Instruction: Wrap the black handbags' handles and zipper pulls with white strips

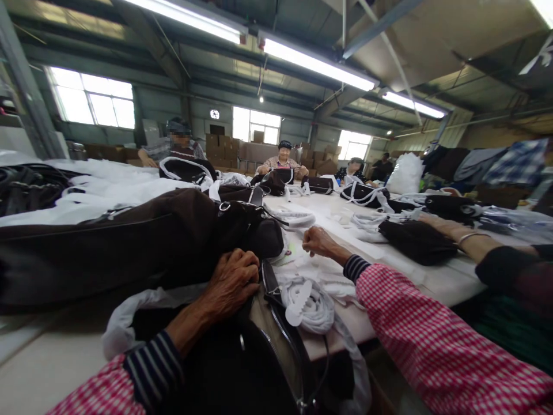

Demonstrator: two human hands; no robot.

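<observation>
In front of me lies a black handbag (216,369) with its zip undone and its pale lining (276,340) showing. My left hand (235,279) is closed on the upper edge of this bag, fingers curled over it. Out over the table, my right hand (318,242) is closed with its fingers bent in; whatever they may hold is hidden. A coiled strap in white wrapping (324,314) rests by the zip, with a white plastic piece (298,311) on it. White-wrapped handles (125,323) loop out beside the bag.
A pile of dark bags (108,242) lies along the left. More black bags (417,239) and white wrapping spread over the table (458,282). A co-worker's arm (470,236) reaches in from the right. Other people (283,161) work across the table.
</observation>
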